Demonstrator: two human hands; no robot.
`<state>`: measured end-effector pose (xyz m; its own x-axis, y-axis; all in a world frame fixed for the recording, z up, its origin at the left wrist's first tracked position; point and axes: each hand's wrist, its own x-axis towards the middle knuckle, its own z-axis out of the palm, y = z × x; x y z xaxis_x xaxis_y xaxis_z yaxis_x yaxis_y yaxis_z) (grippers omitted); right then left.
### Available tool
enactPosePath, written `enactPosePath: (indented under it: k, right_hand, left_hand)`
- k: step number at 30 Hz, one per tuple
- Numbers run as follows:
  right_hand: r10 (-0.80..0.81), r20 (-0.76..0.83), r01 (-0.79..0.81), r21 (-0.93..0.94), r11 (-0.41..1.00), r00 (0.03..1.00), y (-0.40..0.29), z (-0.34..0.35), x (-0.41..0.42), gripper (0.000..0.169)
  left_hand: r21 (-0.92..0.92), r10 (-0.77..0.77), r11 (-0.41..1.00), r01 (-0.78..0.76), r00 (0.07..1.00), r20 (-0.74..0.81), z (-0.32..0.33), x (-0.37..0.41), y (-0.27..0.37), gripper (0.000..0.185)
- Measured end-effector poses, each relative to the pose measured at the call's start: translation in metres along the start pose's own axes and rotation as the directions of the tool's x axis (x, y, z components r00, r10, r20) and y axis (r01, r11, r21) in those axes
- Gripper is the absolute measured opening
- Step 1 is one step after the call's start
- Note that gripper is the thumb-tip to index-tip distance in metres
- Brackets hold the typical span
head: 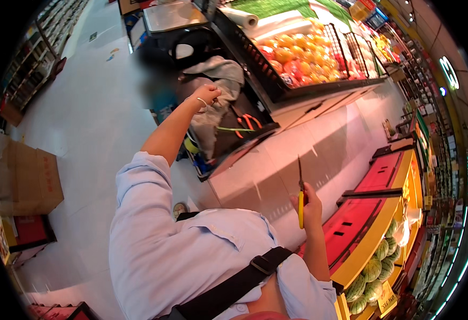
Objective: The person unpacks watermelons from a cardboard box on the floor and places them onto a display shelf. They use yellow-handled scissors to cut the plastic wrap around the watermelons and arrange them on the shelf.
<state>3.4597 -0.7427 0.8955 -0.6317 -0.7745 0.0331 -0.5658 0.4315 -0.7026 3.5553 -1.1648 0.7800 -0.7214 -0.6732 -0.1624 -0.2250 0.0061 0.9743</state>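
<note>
My right hand [313, 206] is closed around the yellow handle of a slim pointed cutting tool [301, 200], possibly snips. Its dark tip points away from me, above the tiled floor. My left hand [208, 95] reaches forward with curled fingers over a crumpled grey cloth [232, 78]. Whether those fingers grip the cloth cannot be made out. The cloth drapes over a dark work surface [234, 145]. To the right of the cloth lie orange-handled scissors [250, 120], with a thin green strip [234, 129] beside them.
Beyond the work surface, a black crate [254, 56] borders bagged oranges [298, 52], with a plastic roll [240, 18] behind. Watermelons [372, 268] fill a yellow stand [350, 264] at my right. A cardboard box [28, 176] stands left, across pale floor tiles [94, 120].
</note>
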Motion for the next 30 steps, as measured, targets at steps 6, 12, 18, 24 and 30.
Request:
enactPosePath:
  k: [6,12,18,24,30]
  right_hand:
    - [0.203,-0.148,-0.209,-0.022,0.978,0.968,0.111,-0.086,-0.018,0.047]
    - [0.261,-0.244,-0.258,0.046,0.965,0.934,0.167,-0.14,0.01,0.045]
    - [0.416,-0.285,-0.399,0.115,0.909,0.864,0.252,-0.193,0.061,0.045]
    - [0.414,-0.461,-0.276,0.337,0.9,0.785,0.334,-0.265,0.12,0.041]
    - [0.5,-0.605,-0.128,0.55,0.825,0.62,0.379,-0.36,0.172,0.043]
  left_hand:
    - [0.433,-0.04,0.899,-0.067,0.972,0.234,0.087,0.035,-0.043,0.028]
    - [0.784,-0.18,0.608,-0.124,0.94,0.288,0.061,0.058,-0.025,0.037]
    - [0.791,0.326,0.516,-0.328,0.929,0.172,0.06,0.205,0.119,0.021]
    - [0.399,0.241,0.789,-0.468,0.832,0.499,0.331,0.306,0.235,0.028]
    - [-0.013,0.05,0.904,-0.426,0.076,0.996,0.697,0.187,0.257,0.084]
